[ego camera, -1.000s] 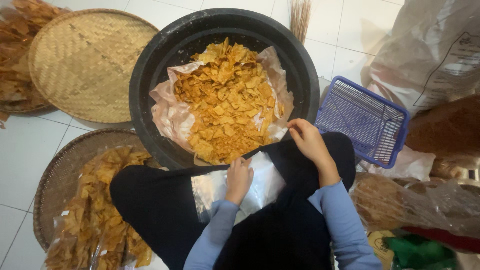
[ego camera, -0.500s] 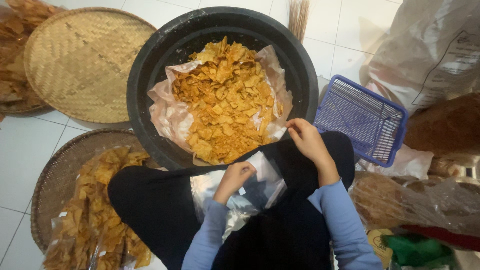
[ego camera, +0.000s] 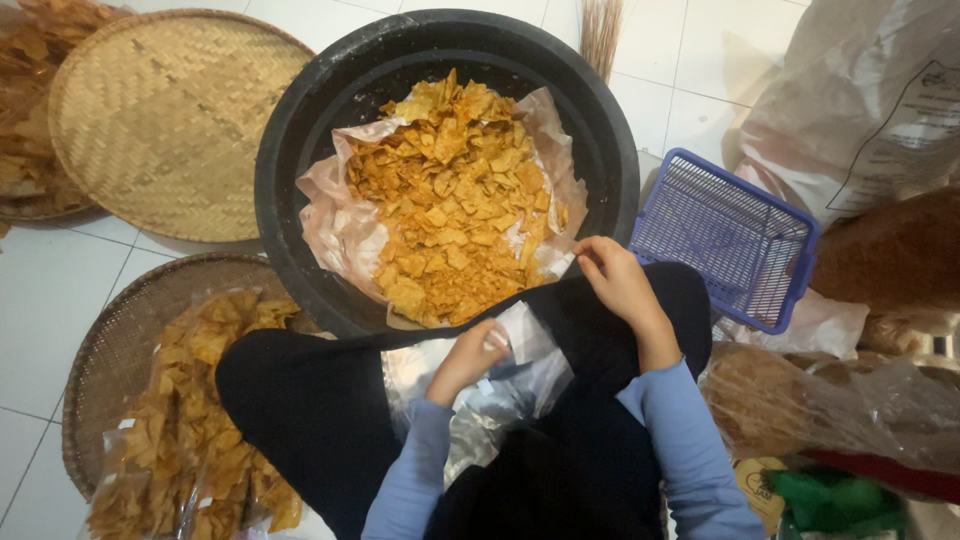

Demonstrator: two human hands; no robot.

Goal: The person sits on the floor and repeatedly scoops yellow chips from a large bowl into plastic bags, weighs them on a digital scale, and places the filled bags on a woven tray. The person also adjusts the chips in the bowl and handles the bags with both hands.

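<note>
One black basin (ego camera: pixel 300 130) stands directly ahead of both hands, lined with one pale plastic sheet (ego camera: pixel 335 215) and heaped with fried chips (ego camera: pixel 455 200). Three woven trays are in view: one empty tray (ego camera: pixel 170 120) and one partly cropped tray (ego camera: pixel 25 110) far left of the hands, one tray of bagged chips (ego camera: pixel 120 340) near left. One blue mesh basket (ego camera: pixel 725 235) sits just right of the right hand. The left hand (ego camera: pixel 468 355) has moved up from flat on the lap and now pinches the top sheet of the clear bag stack (ego camera: pixel 500 400) on the lap; a bag is being separated. The right hand (ego camera: pixel 618 283) remains curled at the liner edge, its grasp unclear.
</note>
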